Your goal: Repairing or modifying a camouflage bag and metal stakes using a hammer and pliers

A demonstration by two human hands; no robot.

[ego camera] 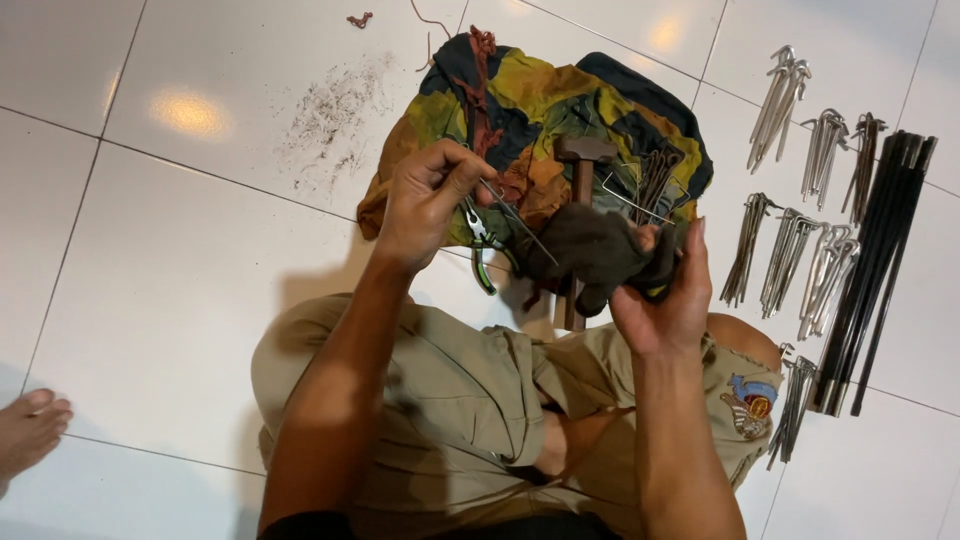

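The left hand (425, 205) pinches a thin metal tent peg (515, 220) between thumb and fingertips, its shaft slanting down toward the dark rag (595, 250) that the right hand (665, 290) grips bunched in its closed fingers; the peg's lower end touches or sinks into the cloth, and I cannot tell which. Just under the left hand lie green-handled pliers (480, 255), and between the two hands a hammer (582, 200) rests with its head pointing away from the person, its wooden handle running back toward the khaki shorts (450, 400). All of this sits on a crumpled yellow, green and dark cloth bag (545, 110) spread over the white tiled floor (180, 260). On the person's right, bundles of metal pegs (785, 255) lie in rows, and beside them dark tent poles (880, 260) run close to the frame's edge. On the person's left the tiles stretch wide, with only a scatter of dirt (335, 115) and another person's bare foot (30, 430) at the far edge.
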